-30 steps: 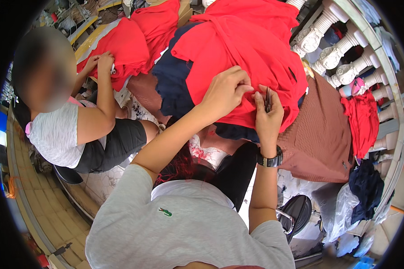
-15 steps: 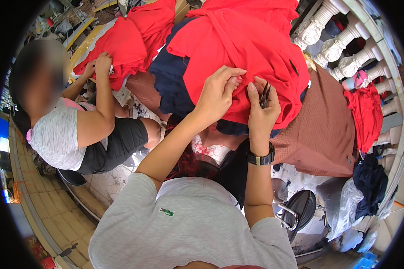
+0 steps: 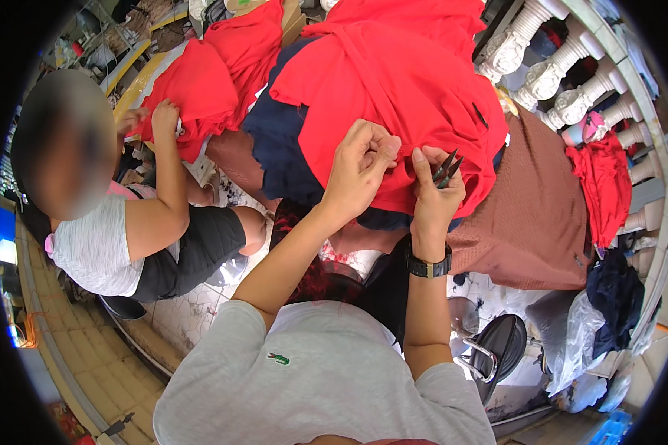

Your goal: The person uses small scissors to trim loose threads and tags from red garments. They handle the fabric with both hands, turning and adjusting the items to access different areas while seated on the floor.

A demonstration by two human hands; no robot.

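Red cloth (image 3: 393,81), judged light and soft, best gripped by its near edge, is spread far centre; scissors (image 3: 446,171) are held in the right hand (image 3: 434,199); left hand (image 3: 359,167) pinched, contents unclear

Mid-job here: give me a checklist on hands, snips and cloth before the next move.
1. Snips in the right hand: ok.
2. Blades closed: not ok, tips stand apart.
3. Left hand clear of the blades: ok, a gap shows.
4. Thread between the left fingertips: cannot tell, too small.
5. Red cloth within reach: ok.
6. Co-worker's hand well away: ok, at another red cloth.
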